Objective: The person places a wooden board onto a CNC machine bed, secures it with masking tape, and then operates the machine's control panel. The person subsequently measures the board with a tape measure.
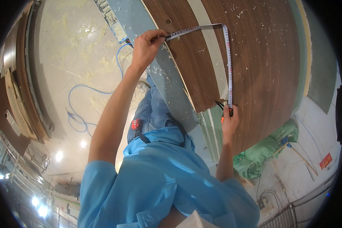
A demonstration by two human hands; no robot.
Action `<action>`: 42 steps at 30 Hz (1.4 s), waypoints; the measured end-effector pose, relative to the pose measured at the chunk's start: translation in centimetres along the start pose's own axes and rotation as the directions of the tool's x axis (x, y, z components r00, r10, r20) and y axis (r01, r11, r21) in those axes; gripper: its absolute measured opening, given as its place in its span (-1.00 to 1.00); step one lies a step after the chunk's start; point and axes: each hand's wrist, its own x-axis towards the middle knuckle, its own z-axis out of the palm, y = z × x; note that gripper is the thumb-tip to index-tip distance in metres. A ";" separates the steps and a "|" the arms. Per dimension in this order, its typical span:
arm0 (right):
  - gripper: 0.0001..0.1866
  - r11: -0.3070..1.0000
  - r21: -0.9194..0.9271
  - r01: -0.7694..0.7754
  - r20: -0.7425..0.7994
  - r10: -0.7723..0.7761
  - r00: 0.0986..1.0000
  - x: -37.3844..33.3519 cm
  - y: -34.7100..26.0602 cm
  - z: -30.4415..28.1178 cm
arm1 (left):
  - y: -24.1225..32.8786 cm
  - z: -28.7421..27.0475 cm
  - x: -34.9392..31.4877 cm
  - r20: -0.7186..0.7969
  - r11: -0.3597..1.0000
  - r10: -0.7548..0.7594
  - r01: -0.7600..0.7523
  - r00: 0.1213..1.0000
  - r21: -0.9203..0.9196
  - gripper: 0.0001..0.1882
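A tape measure with a white blade [229, 57] is pulled out between my two hands, its blade bent at a sharp kink near the top. My left hand [146, 46] pinches the blade's free end at the near edge of a dark brown wood-grain panel [262, 57]. Closed around the orange-and-black tape case [231, 111] is my right hand [229, 121], low over the same panel. Beside the case a thin dark strap or clip sticks out. A pale grey strip [212, 47] runs between two brown panel parts, and a round hole [168, 21] shows near the left part's top.
A grey-blue bench surface [163, 83] scattered with shavings borders the panel. On the floor at left lies a blue hose [91, 88]. Brown boards [19, 83] lean further left. Green sacking [266, 150] is bundled at lower right, near wooden sticks and a red sign [325, 161].
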 end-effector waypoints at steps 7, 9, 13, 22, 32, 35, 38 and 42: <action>-0.66 1.000 0.020 -0.022 -0.007 0.023 1.000 -0.4 0.3 -0.4 | 0.1 0.2 -0.1 -0.029 1.000 0.015 -0.015 0.999 -0.015 -0.82; -0.66 1.000 -0.020 -0.013 -0.018 0.013 1.000 -0.5 0.4 -0.4 | 0.1 0.3 -0.2 -0.037 1.000 -0.008 0.007 0.999 -0.026 -0.82; -0.66 1.000 0.002 0.017 -0.013 -0.017 1.000 -0.4 0.7 -0.4 | 0.2 0.3 -0.2 -0.045 0.999 -0.046 0.046 0.998 -0.003 -0.81; -0.67 1.000 -0.016 0.011 0.007 -0.011 1.000 0.0 0.2 -0.7 | 0.5 0.4 -0.3 -0.056 0.998 -0.057 0.057 0.997 0.010 -0.82; -0.65 1.000 -0.016 0.025 0.010 -0.025 1.000 0.1 0.5 -0.6 | 0.5 0.3 -0.3 -0.046 0.998 -0.066 0.067 0.997 0.010 -0.82; -0.64 0.999 -0.026 0.032 0.005 -0.032 0.999 0.1 0.5 -0.6 | 0.4 0.3 -0.3 -0.047 0.997 -0.078 0.078 0.996 -0.004 -0.82; -0.63 0.999 -0.031 0.027 0.008 -0.027 1.000 0.1 0.5 -0.6 | 0.2 0.4 -0.3 -0.048 0.998 -0.066 0.065 0.997 -0.005 -0.82; -0.63 0.999 -0.038 0.038 0.000 -0.038 0.999 0.1 0.5 -0.6 | 0.2 0.5 -0.3 -0.049 0.998 -0.069 0.068 0.996 -0.015 -0.83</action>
